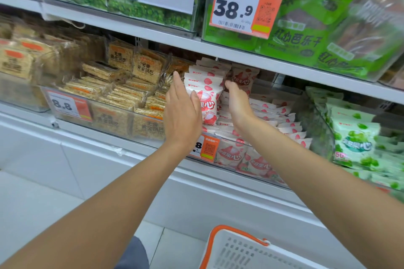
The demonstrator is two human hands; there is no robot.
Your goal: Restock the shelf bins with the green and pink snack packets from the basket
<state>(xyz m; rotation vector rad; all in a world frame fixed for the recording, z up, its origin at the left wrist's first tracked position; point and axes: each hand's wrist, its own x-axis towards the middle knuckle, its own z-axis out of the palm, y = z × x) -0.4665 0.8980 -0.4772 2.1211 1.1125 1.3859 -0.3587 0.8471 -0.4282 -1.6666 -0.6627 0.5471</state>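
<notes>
The upper price tag (244, 6) reads 38.9 (cracker-bin label (67, 105): 8.8).

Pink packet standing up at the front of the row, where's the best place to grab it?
Probably by its two side edges, coming from the front. The pink packet stands upright, facing out, with other packets packed behind it, so only its sides are reachable; the left hand and right hand flank it there.

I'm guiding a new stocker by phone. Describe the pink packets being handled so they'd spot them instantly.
Find the lower shelf's clear bin of pink packets, between the brown crackers and the green packets. At its left end, one row of packets stands upright between the left hand and right hand; its neighbours to the right lie low, overlapping.
</notes>
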